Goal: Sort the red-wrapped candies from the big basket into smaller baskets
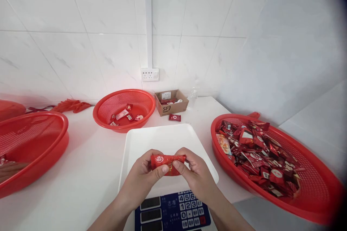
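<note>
Clasping away at centre stage, the left hand point(144, 170) has the left end of a red packet point(168, 158), and the right hand point(197, 169) has the other! Both grips are closed on it, thumbs on the near face, fingers curled behind, the 2 thumb tips near each other at the middle. A pale round logo shows towards the left end.

And where is that packet? Over the white pan point(162, 135) of a scale, towards its front, with the blue keypad panel point(171, 207) just below, between the forearms: 3 dark display windows stacked on the left, number keys on the right.

Out to the right, a large red basket point(320, 202) carries a great heap of packets point(255, 155), its far right end showing bare mesh! Behind the pan, a round red basket point(122, 129) holds only a few small packets point(121, 114). Just beside it, an open cardboard box point(175, 108) has more things inside, and 1 dark red packet point(175, 117) lies on the white desk point(89, 151) in front of the box.

Over on the left, a 3rd red basket point(56, 151), and look, another person's hand point(11, 170) is inside it at the edge of view; I cannot tell what that grip holds. Crumpled red material point(72, 105) lies by the tiled wall point(108, 3), and a white socket point(150, 74) sits above the desk.
</note>
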Motion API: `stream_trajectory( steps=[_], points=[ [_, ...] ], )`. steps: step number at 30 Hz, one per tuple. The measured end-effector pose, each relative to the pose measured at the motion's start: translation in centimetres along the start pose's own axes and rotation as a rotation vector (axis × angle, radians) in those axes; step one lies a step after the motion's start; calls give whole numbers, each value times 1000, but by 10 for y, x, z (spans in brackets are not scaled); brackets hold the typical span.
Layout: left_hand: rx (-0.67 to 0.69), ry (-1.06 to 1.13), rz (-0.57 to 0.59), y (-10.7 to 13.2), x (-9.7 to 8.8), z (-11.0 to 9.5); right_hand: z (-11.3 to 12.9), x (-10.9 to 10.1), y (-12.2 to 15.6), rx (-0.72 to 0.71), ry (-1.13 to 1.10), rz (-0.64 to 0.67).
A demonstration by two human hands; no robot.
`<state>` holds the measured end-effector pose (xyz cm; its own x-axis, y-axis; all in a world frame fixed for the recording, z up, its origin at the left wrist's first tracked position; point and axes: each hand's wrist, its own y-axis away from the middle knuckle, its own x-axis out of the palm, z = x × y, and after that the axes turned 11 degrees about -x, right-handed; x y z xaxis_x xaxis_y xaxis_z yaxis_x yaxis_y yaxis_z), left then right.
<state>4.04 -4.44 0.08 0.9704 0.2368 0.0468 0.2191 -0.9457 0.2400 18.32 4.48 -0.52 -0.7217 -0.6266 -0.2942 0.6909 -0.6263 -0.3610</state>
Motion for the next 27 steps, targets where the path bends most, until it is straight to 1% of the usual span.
stream_trajectory(
  steps=[6, 12, 19, 27],
  points=[
    [-30, -55, -2, -1, 4, -1, 3, -1, 2, -8, 26, 17],
    [-32, -18, -89, -3, 5, 5, 6, 2, 2, 31, 13, 41],
    [-5, 6, -101, -3, 2, 7, 9, 3, 0, 87, -88, 121],
    [-9, 26, -82, -2, -2, 4, 8, 5, 0, 80, -97, 117]
  ],
)
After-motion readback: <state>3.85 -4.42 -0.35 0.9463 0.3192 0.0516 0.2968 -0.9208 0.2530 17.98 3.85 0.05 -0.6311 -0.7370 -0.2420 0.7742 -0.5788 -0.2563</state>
